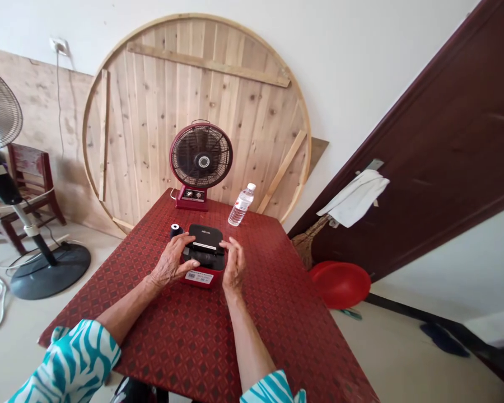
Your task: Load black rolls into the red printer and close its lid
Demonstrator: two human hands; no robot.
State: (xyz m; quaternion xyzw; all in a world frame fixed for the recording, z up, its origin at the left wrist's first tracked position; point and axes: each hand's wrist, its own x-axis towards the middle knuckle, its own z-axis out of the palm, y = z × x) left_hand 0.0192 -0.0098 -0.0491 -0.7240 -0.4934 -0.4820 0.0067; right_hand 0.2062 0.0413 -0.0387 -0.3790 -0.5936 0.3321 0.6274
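A small black and red label printer (203, 275) sits on the table with its black lid (205, 236) raised. A white label with print is stuck on its red front. My left hand (174, 259) lies at the printer's left side with its fingers spread; the thumb reaches over the front edge and the fingertips meet the lid's left side. On the other side my right hand (234, 267) has half-bent fingers, apart, with tips touching the lid's right edge. Just behind my left hand is a black roll (176, 229) with a white core, partly hidden.
A red patterned table (285, 319) holds a small red fan (201, 159) and a clear water bottle (241, 206). Behind leans a round wooden board (243, 106). A standing fan (50, 268) is at left, a red basin (344, 282) at right, below a white cloth (355, 197).
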